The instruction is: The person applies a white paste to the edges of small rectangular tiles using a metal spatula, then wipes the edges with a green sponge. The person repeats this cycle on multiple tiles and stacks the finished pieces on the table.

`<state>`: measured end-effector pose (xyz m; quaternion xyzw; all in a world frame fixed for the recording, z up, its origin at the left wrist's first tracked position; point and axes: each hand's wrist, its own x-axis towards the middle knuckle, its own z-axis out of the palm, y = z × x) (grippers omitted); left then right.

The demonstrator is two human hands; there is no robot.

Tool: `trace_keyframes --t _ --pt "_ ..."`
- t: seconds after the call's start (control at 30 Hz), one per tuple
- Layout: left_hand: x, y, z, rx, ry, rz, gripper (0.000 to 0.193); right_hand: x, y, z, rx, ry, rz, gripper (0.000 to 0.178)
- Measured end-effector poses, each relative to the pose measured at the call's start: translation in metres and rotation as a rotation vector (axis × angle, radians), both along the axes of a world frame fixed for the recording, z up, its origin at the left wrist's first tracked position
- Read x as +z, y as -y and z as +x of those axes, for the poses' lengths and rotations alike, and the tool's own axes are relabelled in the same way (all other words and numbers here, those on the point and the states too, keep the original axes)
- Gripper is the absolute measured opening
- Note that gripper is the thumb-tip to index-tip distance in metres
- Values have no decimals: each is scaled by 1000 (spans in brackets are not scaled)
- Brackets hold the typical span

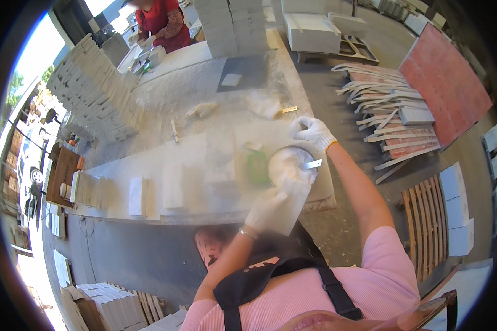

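Observation:
My left hand (266, 209), in a white glove, grips a flat white rectangular tile (294, 207), tilted at the near edge of the workbench. Just beyond the tile stands a round bowl (271, 160) holding white powder or paste (290, 163). A metal scraper blade (313, 164) lies across the bowl's right side. My right hand (316, 133), also gloved, is above the bowl's far right rim with its fingers curled together. Whatever may be between those fingers is too small to make out. Left of the bowl is a blurred green item (257, 167).
White tiles (138, 196) stand along the bench's near left, and tall tile stacks (94, 91) rise behind. A brush-like tool (290, 110) and a crumpled cloth (201, 110) lie farther back. Across the bench a person in red (163, 27) works. A wooden pallet (425, 229) is at right.

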<state>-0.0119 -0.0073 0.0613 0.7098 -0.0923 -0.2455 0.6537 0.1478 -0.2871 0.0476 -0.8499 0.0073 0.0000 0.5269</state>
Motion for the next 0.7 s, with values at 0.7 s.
trace_keyframes --t 0.7 --pt "-72 -2 14 -292 6 -137 29 43 10 -101 -110 56 86 40"
